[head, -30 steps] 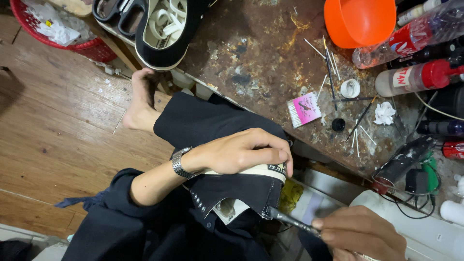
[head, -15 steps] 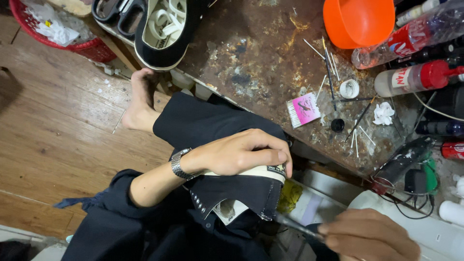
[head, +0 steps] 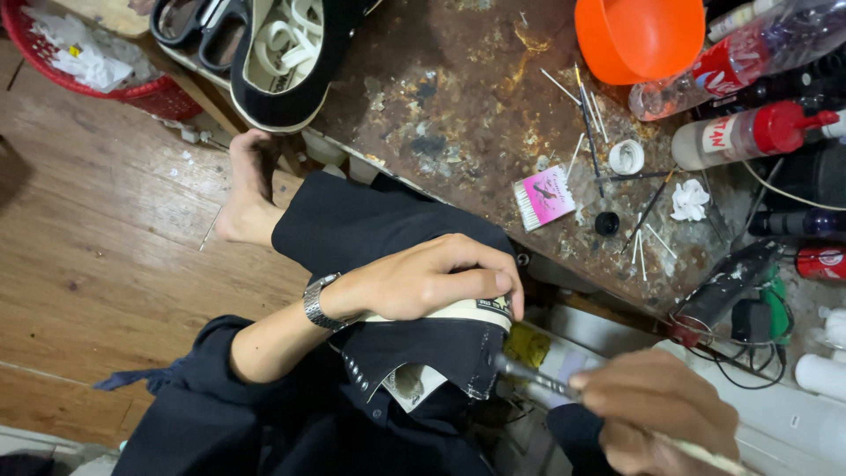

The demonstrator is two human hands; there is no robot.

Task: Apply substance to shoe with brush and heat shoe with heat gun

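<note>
Low in the frame's centre a dark sneaker [head: 432, 353] rests on the lap, the left hand [head: 432, 280] clamped over its pale sole. The right hand [head: 656, 410], lower right, pinches a thin brush [head: 538, 381] touching the heel: edge detailing, I judge, calling for steady strokes.

Left hand [head: 423, 280] gripping black sneaker [head: 432, 348], right hand [head: 656, 410] holding thin brush [head: 538, 381] against it
</note>
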